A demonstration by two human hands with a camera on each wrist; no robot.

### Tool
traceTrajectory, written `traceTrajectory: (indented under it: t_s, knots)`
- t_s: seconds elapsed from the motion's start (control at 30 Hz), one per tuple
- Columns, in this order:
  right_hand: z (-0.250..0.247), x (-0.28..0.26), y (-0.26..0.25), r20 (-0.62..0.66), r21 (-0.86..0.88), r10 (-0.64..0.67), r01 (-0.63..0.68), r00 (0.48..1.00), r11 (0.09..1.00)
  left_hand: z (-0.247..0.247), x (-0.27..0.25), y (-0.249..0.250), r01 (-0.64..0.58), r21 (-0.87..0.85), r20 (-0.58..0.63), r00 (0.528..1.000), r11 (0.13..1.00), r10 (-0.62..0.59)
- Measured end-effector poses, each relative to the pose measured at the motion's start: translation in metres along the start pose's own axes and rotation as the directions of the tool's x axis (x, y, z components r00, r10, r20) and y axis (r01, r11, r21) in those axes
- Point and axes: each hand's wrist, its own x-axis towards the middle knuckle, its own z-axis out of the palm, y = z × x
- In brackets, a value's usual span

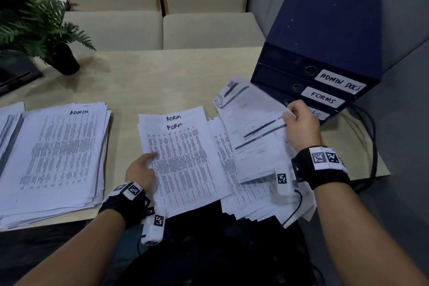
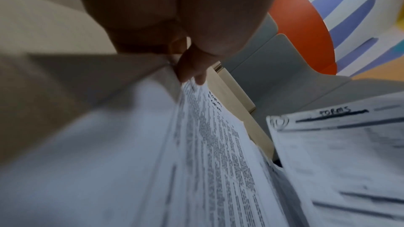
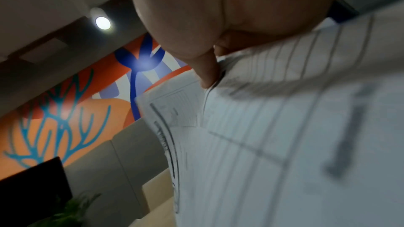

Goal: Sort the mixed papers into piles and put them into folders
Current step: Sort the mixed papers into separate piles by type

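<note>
While the right hand (image 1: pixel 299 127) pinches a few raised sheets (image 1: pixel 250 132) by their far edge, the left hand (image 1: pixel 140 169) grips the side of the form pile (image 1: pixel 183 158) just left of them. Sorting step, I'd say: next those sheets want laying squarely on that pile, folders (image 1: pixel 325 53) just behind the grip.

Lowest folder label (image 1: pixel 319 114) mostly behind the right hand (image 1: pixel 300 124)
</note>
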Motion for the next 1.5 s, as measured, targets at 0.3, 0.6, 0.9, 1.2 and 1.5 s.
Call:
traceTrajectory:
  t_s: [0.3,0.6,0.9,1.2,1.5]
  knots:
    - [0.093,-0.05,-0.033,0.281,0.103,0.147,-0.182,0.948,0.978,-0.016,0.002,0.004,-0.127,-0.113,0.052,0.99,0.985,0.134]
    - [0.133,-0.073,-0.034,0.316,0.423,0.323,-0.437,0.892,0.793,-0.045,0.014,0.0,-0.135,-0.104,-0.002,0.991,0.985,0.136]
    - [0.146,-0.095,-0.035,0.317,0.13,0.292,-0.346,0.902,0.929,-0.055,0.011,-0.001,-0.069,-0.379,0.113,0.986,0.923,0.12]
    - [0.151,-0.099,-0.032,0.283,0.166,0.174,-0.226,0.943,0.96,-0.072,0.008,0.028,-0.391,-0.273,0.081,0.901,0.879,0.426]
    - [0.111,-0.079,-0.019,0.403,0.372,0.172,-0.332,0.899,0.867,-0.053,-0.012,0.068,-0.259,-0.541,0.232,0.869,0.8,0.438]
